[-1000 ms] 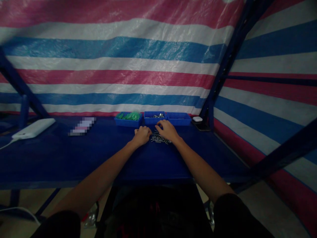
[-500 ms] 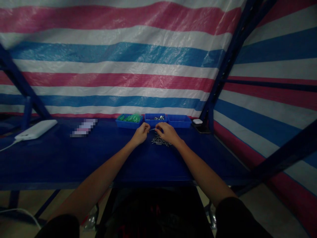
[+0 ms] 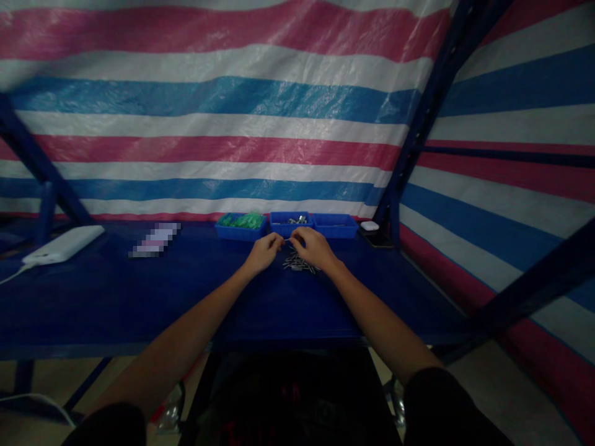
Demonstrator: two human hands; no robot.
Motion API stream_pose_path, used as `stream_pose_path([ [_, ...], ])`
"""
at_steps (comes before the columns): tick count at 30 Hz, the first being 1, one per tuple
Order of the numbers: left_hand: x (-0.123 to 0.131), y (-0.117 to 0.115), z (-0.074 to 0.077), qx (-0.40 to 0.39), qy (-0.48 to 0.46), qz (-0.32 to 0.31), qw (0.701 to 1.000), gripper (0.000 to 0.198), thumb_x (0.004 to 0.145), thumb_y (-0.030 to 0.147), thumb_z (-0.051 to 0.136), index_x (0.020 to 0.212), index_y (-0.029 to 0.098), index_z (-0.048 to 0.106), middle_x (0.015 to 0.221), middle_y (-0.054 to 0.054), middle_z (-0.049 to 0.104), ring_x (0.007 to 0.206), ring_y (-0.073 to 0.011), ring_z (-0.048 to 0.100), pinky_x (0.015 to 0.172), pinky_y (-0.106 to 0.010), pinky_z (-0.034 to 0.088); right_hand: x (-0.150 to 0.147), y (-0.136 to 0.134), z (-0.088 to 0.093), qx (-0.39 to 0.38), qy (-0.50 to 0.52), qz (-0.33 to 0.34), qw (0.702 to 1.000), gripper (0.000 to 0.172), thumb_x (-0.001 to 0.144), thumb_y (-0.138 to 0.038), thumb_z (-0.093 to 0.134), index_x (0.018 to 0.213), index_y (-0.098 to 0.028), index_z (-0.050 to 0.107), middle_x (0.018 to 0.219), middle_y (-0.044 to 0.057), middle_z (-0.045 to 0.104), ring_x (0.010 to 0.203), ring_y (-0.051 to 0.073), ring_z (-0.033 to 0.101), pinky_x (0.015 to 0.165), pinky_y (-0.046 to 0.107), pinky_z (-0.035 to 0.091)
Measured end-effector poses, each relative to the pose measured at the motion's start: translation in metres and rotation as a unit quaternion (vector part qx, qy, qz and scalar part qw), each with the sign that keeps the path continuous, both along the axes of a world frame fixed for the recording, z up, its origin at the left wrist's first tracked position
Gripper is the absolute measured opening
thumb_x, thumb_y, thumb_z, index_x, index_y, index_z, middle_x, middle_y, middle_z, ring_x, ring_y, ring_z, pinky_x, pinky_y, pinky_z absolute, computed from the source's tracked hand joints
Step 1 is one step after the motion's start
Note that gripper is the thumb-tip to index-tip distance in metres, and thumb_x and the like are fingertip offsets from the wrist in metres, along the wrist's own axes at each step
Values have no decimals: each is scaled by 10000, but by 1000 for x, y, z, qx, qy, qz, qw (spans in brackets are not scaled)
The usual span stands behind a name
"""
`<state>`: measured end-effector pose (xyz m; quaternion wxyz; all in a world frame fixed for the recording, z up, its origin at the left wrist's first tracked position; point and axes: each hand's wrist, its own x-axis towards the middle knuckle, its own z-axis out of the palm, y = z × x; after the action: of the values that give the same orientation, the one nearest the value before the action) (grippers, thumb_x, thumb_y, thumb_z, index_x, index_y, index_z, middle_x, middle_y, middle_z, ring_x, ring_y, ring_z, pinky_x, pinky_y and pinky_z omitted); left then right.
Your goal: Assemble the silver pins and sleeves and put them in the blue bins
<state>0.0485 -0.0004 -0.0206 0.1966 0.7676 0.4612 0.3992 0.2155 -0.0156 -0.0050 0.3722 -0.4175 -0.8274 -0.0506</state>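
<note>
Between my hands runs a thin, light-coloured rod-like piece (image 3: 287, 240), too small to identify exactly. My left hand (image 3: 266, 253) pinches one end of it with the fingertips. The other end sits in the pinched fingers of my right hand (image 3: 311, 246). Just below my right hand, a loose pile of thin metal pins (image 3: 300, 262) lies on the blue table, partly covered by that hand. Behind the hands stand three blue bins: the left bin (image 3: 242, 233) holds green pieces, the middle bin (image 3: 290, 217) small metal parts, and the right bin (image 3: 335, 233) little that I can make out.
On the blue table (image 3: 116, 303), a white power bank (image 3: 65, 244) with a cable lies at the left, near a blurred-out flat object (image 3: 155, 240). At the right, a small white case (image 3: 370, 227) rests by a dark phone (image 3: 379, 239). Blue frame posts and striped sheeting enclose the table.
My hands have come slightly closer together, and less of the thin piece shows between them. The whole view has shifted a little; the bins and pile appear unmoved.
</note>
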Motion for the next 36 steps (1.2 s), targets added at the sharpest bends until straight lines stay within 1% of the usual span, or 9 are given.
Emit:
stream_pose_path([
  [3, 0, 0, 0, -21, 42, 15, 999, 336, 848, 371, 351, 808, 165, 614, 686, -5, 611, 612, -131, 531, 569, -230, 363, 6, 5, 9, 20, -1, -55, 998, 191, 873, -299, 410, 874, -177, 557, 792, 54, 621, 751, 165, 559, 675, 246, 365],
  [6, 1, 2, -2, -47, 129, 52, 989, 259, 800, 367, 453, 837, 193, 640, 735, -5, 650, 683, -153, 573, 596, -244, 352, 22, 17, 16, 30, 58, -200, 978, 296, 904, -357, 326, 977, -166, 540, 852, 91, 640, 794, 194, 582, 699, 265, 368],
  [9, 4, 5, -4, -56, 199, 41, 978, 207, 750, 356, 531, 853, 227, 656, 743, 11, 670, 740, -166, 595, 626, -257, 338, 40, 26, 13, -28, 107, -350, 930, 416, 896, -448, 300, 1100, -139, 489, 826, 128, 649, 787, 239, 601, 698, 308, 381],
  [11, 7, 9, -6, -54, 213, 17, 975, 215, 743, 371, 543, 869, 243, 661, 741, 21, 674, 750, -165, 598, 634, -262, 332, 45, 28, 5, -79, 103, -381, 915, 485, 876, -505, 307, 1130, -128, 473, 818, 146, 650, 789, 263, 607, 696, 330, 389],
  [20, 17, 17, -7, -61, 230, 31, 971, 202, 760, 336, 522, 880, 243, 656, 758, 11, 670, 757, -166, 593, 660, -280, 334, 20, 23, -14, -159, 44, -207, 964, 471, 874, -541, 266, 1073, -204, 528, 827, 73, 654, 748, 199, 602, 659, 267, 388],
  [24, 16, 10, -7, -19, 277, 48, 960, 183, 778, 244, 465, 826, 207, 638, 835, -29, 667, 846, -204, 570, 719, -318, 350, 14, 22, -16, -161, 2, -148, 976, 375, 868, -487, 345, 976, -221, 586, 779, 47, 650, 710, 176, 588, 617, 245, 365],
  [28, 6, 3, -5, -50, 293, 90, 950, 215, 805, 218, 400, 866, 202, 606, 994, -62, 633, 978, -261, 515, 778, -388, 362, 10, 20, -18, -162, -23, -83, 983, 246, 830, -386, 459, 934, -220, 608, 706, 12, 629, 646, 140, 560, 572, 223, 338],
  [31, -2, 0, -1, -92, 270, 108, 952, 249, 844, 251, 351, 911, 210, 587, 1068, -65, 609, 1039, -276, 486, 805, -420, 368, 7, 18, -17, -170, -26, -40, 984, 226, 793, -357, 516, 936, -210, 611, 650, -9, 604, 588, 118, 526, 538, 211, 318],
  [36, -4, 2, 3, -99, 195, 104, 970, 269, 875, 302, 327, 893, 194, 573, 972, -68, 637, 960, -222, 540, 763, -334, 402, 2, 11, -12, -153, -19, -2, 988, 152, 778, -295, 544, 880, -201, 608, 621, -22, 587, 561, 105, 505, 531, 204, 308],
])
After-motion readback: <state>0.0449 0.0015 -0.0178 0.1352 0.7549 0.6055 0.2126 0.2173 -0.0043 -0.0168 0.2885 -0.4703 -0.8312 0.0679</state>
